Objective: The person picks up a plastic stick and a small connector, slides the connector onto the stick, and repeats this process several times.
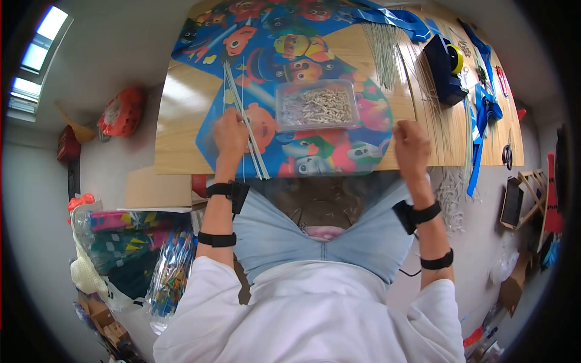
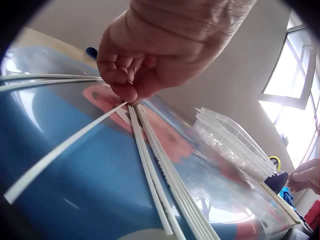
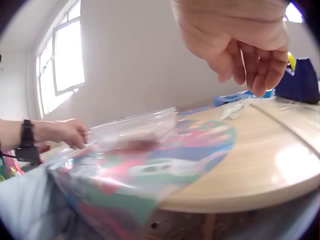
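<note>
Near the wooden table's front edge, thin white plastic strips, likely light, bendy, best gripped mid-length, are pinched by the left hand; the right hand is relaxed, unloaded.

Top: 1 white shirt, loose sleeves ending around the elbows. Trousers: pale blue denim, centre seam. Straps: 4, black, 2 behind left hand, 2 behind right hand. Camera housings: 2, black, 1 at each wrist. Cable: 1, thin, black, behind right hand.
</note>
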The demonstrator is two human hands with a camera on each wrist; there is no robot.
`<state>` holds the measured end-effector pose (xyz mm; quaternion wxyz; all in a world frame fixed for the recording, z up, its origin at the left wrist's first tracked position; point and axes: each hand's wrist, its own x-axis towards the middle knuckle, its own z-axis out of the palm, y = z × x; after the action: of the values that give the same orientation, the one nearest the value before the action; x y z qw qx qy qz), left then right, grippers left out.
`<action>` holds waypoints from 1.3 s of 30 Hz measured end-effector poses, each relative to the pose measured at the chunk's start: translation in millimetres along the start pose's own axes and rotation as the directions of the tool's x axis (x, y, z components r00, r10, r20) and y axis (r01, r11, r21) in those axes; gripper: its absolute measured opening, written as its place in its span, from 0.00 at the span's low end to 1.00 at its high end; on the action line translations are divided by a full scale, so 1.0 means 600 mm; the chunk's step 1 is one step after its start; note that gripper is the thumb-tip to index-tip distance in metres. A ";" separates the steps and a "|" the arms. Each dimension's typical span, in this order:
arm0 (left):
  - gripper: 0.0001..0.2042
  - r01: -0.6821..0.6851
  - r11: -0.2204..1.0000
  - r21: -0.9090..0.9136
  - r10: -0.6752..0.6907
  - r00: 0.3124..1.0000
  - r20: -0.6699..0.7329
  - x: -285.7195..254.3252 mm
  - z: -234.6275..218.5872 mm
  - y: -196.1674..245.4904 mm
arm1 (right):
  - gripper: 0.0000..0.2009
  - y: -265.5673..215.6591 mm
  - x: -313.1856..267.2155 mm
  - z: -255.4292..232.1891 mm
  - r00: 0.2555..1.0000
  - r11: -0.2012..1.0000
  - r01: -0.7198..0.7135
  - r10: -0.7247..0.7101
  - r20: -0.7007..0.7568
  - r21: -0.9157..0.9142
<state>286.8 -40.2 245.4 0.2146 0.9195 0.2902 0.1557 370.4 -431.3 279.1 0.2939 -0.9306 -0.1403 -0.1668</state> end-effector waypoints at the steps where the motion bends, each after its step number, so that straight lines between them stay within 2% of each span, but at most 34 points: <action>1: 0.03 0.002 0.999 -0.043 -0.002 1.000 0.007 0.000 -0.002 -0.002 | 0.03 -0.028 -0.012 0.008 0.998 0.997 0.042 -0.044 0.034 0.059; 2: 0.03 0.006 0.996 -0.085 -0.004 1.000 0.015 -0.001 -0.001 -0.004 | 0.03 -0.057 -0.023 0.018 0.998 0.988 0.046 -0.051 0.031 0.146; 4: 0.03 -0.010 0.968 -0.251 0.011 1.000 0.001 -0.018 -0.041 0.047 | 0.05 -0.105 -0.034 0.027 0.981 0.974 -0.015 -0.029 0.190 0.225; 5: 0.04 -0.014 0.943 -0.332 0.014 1.000 -0.004 -0.035 -0.058 0.076 | 0.07 -0.136 -0.036 0.032 0.978 0.886 -0.107 0.012 0.207 0.451; 6: 0.04 -0.138 0.897 -0.420 0.151 0.988 -0.002 -0.053 -0.057 0.096 | 0.09 -0.166 -0.034 0.037 0.972 0.739 -0.187 0.044 0.231 0.647; 8: 0.05 -0.230 0.805 -0.547 0.300 0.953 0.042 -0.104 -0.066 0.161 | 0.11 -0.209 -0.020 0.051 0.928 0.474 -0.371 0.160 0.337 0.798; 9: 0.06 -0.199 0.783 -0.589 0.317 0.943 0.101 -0.137 -0.073 0.199 | 0.12 -0.223 -0.011 0.053 0.895 0.316 -0.445 0.202 0.398 0.838; 11: 0.06 -0.214 0.675 -0.706 0.422 0.897 0.132 -0.178 -0.055 0.241 | 0.12 -0.247 0.016 0.026 0.863 0.121 -0.469 0.276 0.424 0.875; 12: 0.05 -0.211 0.661 -0.720 0.454 0.876 0.160 -0.185 -0.056 0.256 | 0.12 -0.251 0.025 0.014 0.842 0.024 -0.471 0.312 0.441 0.882; 14: 0.04 -0.205 0.631 -0.748 0.523 0.825 0.214 -0.190 -0.061 0.281 | 0.13 -0.208 0.037 -0.005 0.885 0.120 -0.436 0.239 0.400 0.892; 15: 0.04 -0.273 0.644 -0.715 0.551 0.814 0.185 -0.177 -0.056 0.281 | 0.13 -0.183 0.040 -0.018 0.902 0.164 -0.415 0.200 0.382 0.895; 18: 0.04 -0.442 0.672 -0.593 0.617 0.778 0.120 -0.089 -0.029 0.269 | 0.15 -0.154 0.050 -0.087 0.955 0.487 -0.264 0.253 0.155 0.832; 21: 0.03 -0.544 0.698 -0.466 0.659 0.742 0.122 -0.018 0.021 0.259 | 0.16 -0.125 0.026 -0.111 0.973 0.659 -0.188 0.227 0.046 0.728; 22: 0.03 -0.570 0.702 -0.428 0.676 0.722 0.148 -0.003 0.038 0.259 | 0.15 -0.117 0.010 -0.110 0.971 0.659 -0.199 0.230 0.057 0.725; 25: 0.04 -0.639 0.706 -0.306 0.707 0.658 0.259 0.016 0.070 0.255 | 0.14 -0.086 -0.034 -0.121 0.936 0.656 -0.348 0.279 0.214 0.670; 26: 0.04 -0.659 0.705 -0.263 0.709 0.637 0.303 0.016 0.077 0.252 | 0.14 -0.081 -0.046 -0.120 0.915 0.609 -0.391 0.336 0.222 0.691; 29: 0.04 -0.668 0.703 -0.244 0.711 0.644 0.284 0.012 0.087 0.247 | 0.14 -0.062 -0.073 -0.124 0.880 0.567 -0.468 0.374 0.294 0.678; 32: 0.03 -0.676 0.702 -0.222 0.710 0.640 0.295 0.010 0.090 0.248 | 0.14 -0.057 -0.086 -0.123 0.872 0.537 -0.482 0.370 0.320 0.693; 38: 0.06 -0.576 0.777 -0.253 0.629 0.714 0.308 0.014 0.081 0.253 | 0.13 -0.070 -0.090 -0.123 0.895 0.521 -0.440 0.322 0.310 0.731; 39: 0.06 -0.527 0.788 -0.319 0.611 0.734 0.297 0.017 0.077 0.251 | 0.13 -0.072 -0.091 -0.123 0.899 0.536 -0.433 0.313 0.306 0.725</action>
<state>384.3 -159.6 280.4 0.3063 0.9472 -0.0731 0.0609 288.4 -449.9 336.4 0.6845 -0.7276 -0.0164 0.0424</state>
